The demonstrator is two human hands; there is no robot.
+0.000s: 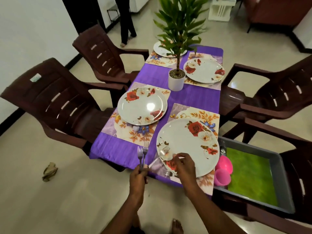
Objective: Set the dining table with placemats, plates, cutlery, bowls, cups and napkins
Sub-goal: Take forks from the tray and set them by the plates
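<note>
Partly hidden under the right hand (181, 163), a blurred fork (161, 154).

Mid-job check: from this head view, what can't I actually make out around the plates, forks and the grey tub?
Head view only:
- Far plate: partly hidden by the potted plant.
- Fork in the right hand: blurred over the near plate; contact unclear.
- Forks in the left hand: count uncertain, handles hidden by fingers.
- Grey tub: the near plate covers one corner, so what lies beside the pink cups cannot be told.
</note>
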